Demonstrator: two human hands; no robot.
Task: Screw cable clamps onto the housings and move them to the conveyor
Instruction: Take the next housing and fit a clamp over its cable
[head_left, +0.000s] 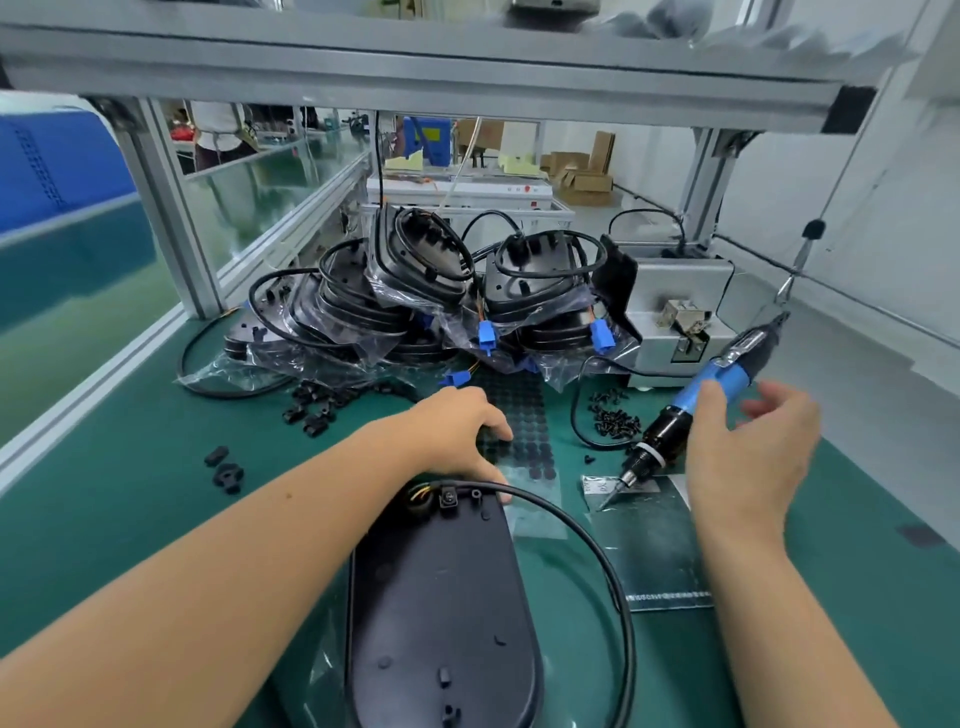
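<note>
A black oval housing (441, 613) lies flat on the green mat in front of me, its cable (602, 551) looping round its right side. A small black cable clamp (448, 501) sits at its far end beside the wire entry. My left hand (462, 431) hovers palm down over that end; the fingertips touch a sheet of black pads (524, 447) and the thumb reaches the housing's rim. My right hand (753, 447) is spread open beside the blue and black electric screwdriver (696, 410), thumb against its body. The screwdriver's tip rests on the mat.
Bagged housings with blue connectors (415, 296) are piled at the back. Loose clamps (311, 410) lie to the left, two more (226, 470) nearer me. A heap of screws (615, 418) sits by the grey screw feeder (675, 317). The green conveyor (78, 291) runs along the left behind an aluminium rail.
</note>
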